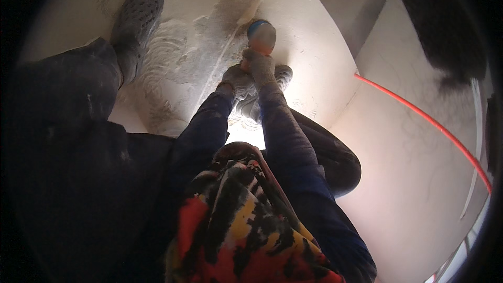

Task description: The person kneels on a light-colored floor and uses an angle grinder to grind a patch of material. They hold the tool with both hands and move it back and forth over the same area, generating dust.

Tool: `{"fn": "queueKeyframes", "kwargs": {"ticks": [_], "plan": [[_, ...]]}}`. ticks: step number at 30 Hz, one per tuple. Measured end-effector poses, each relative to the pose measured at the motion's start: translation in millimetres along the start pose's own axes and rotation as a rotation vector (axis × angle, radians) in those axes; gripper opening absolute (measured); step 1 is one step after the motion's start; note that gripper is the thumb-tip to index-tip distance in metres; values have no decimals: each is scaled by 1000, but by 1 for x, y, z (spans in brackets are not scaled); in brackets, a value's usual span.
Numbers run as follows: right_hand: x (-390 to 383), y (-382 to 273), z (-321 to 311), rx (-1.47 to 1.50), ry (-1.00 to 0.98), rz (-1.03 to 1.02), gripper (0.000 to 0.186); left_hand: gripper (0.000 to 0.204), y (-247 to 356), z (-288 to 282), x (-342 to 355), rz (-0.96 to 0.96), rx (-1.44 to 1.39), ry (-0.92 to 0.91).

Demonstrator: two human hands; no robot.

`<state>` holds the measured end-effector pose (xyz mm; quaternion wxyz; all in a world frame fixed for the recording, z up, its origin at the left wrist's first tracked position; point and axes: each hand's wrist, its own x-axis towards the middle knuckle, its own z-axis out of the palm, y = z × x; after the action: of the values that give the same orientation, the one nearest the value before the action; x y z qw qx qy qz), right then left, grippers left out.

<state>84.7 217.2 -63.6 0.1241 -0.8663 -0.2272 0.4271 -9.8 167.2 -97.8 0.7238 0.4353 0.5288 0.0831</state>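
Both hands sit close together just above the picture's centre, in dusty grey gloves, at the ends of two blue sleeves that rise from the lower edge. The right hand (260, 65) is closed around the lower end of a tool (261, 36), a rounded thing with a blue rim and an orange-pink face, which sticks out toward 12 o'clock from the fist. The tool's head rests at or just over the pale floor (314, 36); whether it touches I cannot tell. The left hand (236, 79) lies at 8 o'clock from the right hand, touching it, fingers curled; it seems to clasp the tool's handle below the right fist, but the handle itself is hidden, so I cannot tell how firm that hold is.

The floor is coated in light plaster or dust, with swirled marks and a darker patch (225, 15) at 10 o'clock from the tool. A grey shoe (137, 18) stands at 9 o'clock, well apart from the hands, on a dark trouser leg. A second shoe (251, 105) shows partly beneath the forearms. A red hose (424, 120) runs across the floor at 3 o'clock. A patterned cloth (241, 230) in red, yellow and black hangs at 6 o'clock, near the lens.
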Motion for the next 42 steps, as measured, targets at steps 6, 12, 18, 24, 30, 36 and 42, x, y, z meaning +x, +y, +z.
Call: {"fn": "queueKeyframes", "kwargs": {"ticks": [6,12,18,24,30,36,42], "plan": [[-52,-37,-86,34,141,-156,48,53,83,24,-31,444,204,78],[-118,-57,-174,533,34,-295,21,27,180,1,-114,372,218,-262],[-175,-83,-224,553,-274,-453,39,22,219,-15,-159,514,119,-411],[-151,-63,-222,292,-437,-439,53,22,163,8,-140,413,-283,-421],[-58,-60,-145,551,-544,-224,35,15,139,-14,-81,122,-278,-214],[-15,-17,-54,691,-648,-42,35,44,72,-39,-45,38,51,-107],[9,14,-23,614,-658,-403,31,63,52,-40,-23,170,506,-53]]}}
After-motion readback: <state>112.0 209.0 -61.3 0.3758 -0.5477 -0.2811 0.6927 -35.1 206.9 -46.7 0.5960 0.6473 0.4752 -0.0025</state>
